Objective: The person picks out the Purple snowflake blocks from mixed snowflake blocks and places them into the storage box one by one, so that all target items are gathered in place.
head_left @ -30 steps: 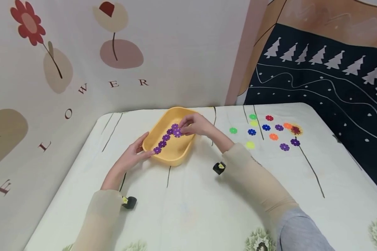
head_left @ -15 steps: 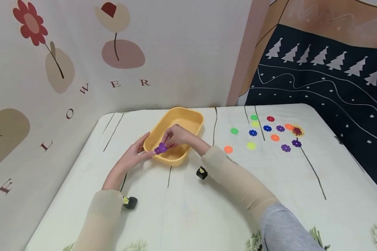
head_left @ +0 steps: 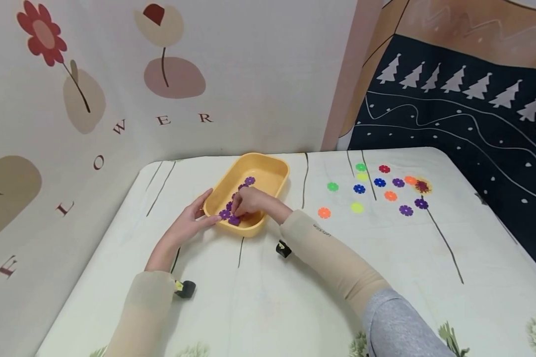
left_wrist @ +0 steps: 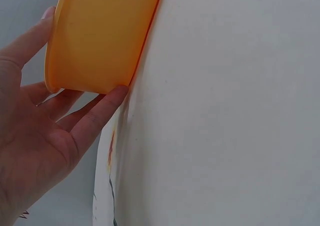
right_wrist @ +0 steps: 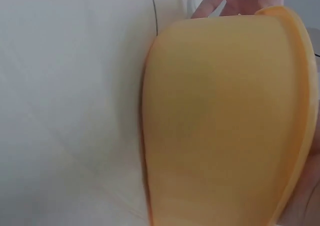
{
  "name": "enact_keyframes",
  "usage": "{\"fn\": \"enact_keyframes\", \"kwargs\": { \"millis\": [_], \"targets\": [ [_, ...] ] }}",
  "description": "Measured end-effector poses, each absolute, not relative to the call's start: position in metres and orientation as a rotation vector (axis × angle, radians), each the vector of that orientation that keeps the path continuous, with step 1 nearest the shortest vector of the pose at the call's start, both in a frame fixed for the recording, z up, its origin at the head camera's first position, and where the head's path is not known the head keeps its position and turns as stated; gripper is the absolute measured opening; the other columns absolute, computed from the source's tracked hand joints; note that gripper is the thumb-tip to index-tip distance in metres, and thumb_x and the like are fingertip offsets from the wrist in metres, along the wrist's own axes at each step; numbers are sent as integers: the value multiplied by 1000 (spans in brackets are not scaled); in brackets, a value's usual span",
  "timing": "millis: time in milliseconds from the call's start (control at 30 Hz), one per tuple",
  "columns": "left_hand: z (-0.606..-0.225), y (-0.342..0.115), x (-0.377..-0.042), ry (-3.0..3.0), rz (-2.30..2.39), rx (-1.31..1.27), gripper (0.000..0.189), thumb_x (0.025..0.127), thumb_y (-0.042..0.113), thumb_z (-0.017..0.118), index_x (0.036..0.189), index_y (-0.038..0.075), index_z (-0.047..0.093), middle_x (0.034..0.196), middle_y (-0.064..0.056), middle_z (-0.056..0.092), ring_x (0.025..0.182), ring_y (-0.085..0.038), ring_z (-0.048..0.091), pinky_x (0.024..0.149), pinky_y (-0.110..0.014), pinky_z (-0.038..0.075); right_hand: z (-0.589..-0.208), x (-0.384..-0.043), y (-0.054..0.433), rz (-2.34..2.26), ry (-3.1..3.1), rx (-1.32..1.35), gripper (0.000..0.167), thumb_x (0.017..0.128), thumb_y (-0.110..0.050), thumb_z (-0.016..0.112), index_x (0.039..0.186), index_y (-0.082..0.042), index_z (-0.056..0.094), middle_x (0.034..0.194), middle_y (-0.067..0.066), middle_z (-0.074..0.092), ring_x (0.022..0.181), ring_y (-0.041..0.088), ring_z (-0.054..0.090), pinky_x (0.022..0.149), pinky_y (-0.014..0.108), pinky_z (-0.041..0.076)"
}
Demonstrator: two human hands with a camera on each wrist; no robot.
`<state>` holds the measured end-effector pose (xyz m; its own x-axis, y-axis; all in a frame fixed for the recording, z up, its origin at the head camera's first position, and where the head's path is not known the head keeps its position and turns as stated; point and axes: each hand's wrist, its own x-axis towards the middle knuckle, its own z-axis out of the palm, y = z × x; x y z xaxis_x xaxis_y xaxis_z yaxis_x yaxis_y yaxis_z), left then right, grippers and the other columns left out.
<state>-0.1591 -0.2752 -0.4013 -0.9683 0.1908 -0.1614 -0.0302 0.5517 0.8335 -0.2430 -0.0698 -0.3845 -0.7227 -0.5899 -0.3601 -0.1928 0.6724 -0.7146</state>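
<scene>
A yellow plastic tray (head_left: 250, 231) stands on the white cloth. My left hand (head_left: 189, 218) holds its near left corner, thumb over the rim and fingers against the outer wall, as the left wrist view also shows. Inside the tray, my right hand (head_left: 252, 199) pinches a purple flower-shaped disc (head_left: 234, 220) low at the near end. Other purple discs (head_left: 249, 180) lie in a slanting row along the tray's floor, partly hidden behind the right hand. In the right wrist view the tray's outer wall (right_wrist: 220, 121) covers the fingertips.
Loose flower discs lie to the right: orange (head_left: 324, 212), green (head_left: 332, 187), yellow (head_left: 357, 208), blue (head_left: 359, 189), red (head_left: 384, 169) and purple (head_left: 406, 210). A fabric wall (head_left: 259, 89) rises behind the table. Black wrist cameras (head_left: 283, 249) hang beside both forearms.
My right hand has moved from the tray's middle toward its near end with a purple disc, lowering it among the others. The left hand stays on the corner.
</scene>
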Motion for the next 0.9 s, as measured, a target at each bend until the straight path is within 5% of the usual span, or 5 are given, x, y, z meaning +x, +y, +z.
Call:
{"fn": "enact_keyframes", "kwargs": {
  "millis": [467,667,900],
  "targets": [
    [-398,-274,-160,2568,1378,135,86,96,29,66,162,25,11,167,-15,20,145,-42,37,118,-61,33,-343,-263,-33,-1060,2340,-609,16,97,-9,64,110,-1,69,103,12,71,83,17,67,78,28,62],
    [-398,-275,-158,2578,1374,138,87,96,26,67,162,23,11,166,-16,20,144,-43,37,117,-61,35,-325,-276,1,-1192,2410,-542,16,97,-10,63,109,0,68,102,14,71,84,18,67,86,38,62],
    [-400,-273,-158,2573,1375,136,87,96,26,67,162,24,11,167,-16,19,145,-43,36,117,-61,33,-313,-292,57,-1281,2500,-362,17,98,-11,62,111,0,66,103,15,66,94,26,67,88,35,61]
  ]
}}
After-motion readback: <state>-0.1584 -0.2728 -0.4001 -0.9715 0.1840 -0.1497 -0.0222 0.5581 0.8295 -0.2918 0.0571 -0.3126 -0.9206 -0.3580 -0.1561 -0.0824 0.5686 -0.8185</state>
